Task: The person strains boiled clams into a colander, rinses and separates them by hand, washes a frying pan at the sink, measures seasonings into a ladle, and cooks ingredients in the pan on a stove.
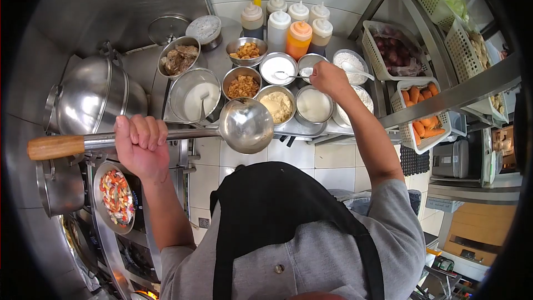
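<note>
A steel ladle (pixel 246 125) with a wooden-ended handle lies across my left hand (pixel 142 143), whose fingers are closed round the metal shaft. Its bowl is above the front edge of the counter, near a bowl of pale yellow paste (pixel 276 105). My right hand (pixel 328 78) is closed on the handle of a small spoon (pixel 286 75), which reaches over a bowl of white powder (pixel 276 68). Beneath and beside my right hand are a small steel bowl (pixel 307 65) and a bowl of off-white grains (pixel 314 105).
Squeeze bottles (pixel 300 39) stand behind the bowls. At the left are a large steel pot (pixel 91 97) and a pan of chopped vegetables (pixel 116 197) on the stove. Baskets of onions (pixel 391 53) and carrots (pixel 425 114) sit at the right, beside a metal shelf rail (pixel 438 103).
</note>
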{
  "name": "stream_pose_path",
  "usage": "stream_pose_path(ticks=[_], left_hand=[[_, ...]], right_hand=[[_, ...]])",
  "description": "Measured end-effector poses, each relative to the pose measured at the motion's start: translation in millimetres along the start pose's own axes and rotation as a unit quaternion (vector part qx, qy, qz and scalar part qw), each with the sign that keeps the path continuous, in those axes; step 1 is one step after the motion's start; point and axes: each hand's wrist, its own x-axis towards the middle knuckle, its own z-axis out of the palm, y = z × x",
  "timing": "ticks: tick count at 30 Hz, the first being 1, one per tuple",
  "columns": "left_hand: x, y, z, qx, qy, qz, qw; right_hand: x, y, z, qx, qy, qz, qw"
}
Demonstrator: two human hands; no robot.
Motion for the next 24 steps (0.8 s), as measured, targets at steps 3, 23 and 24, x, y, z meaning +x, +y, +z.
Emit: stream_pose_path(ticks=[3, 23, 24], left_hand=[[2, -5, 6, 0.015, 0.026, 0.008, 1.000], [8, -25, 20, 0.034, 0.039, 0.043, 0.998], [9, -24, 20, 0.037, 0.051, 0.039, 0.997]], right_hand=[[-1, -1, -7, 0.006, 0.014, -0.022, 1.000], [7, -46, 9, -0.150, 0.100, -0.154, 0.971], [7, -46, 8, -0.150, 0.100, -0.155, 0.971]])
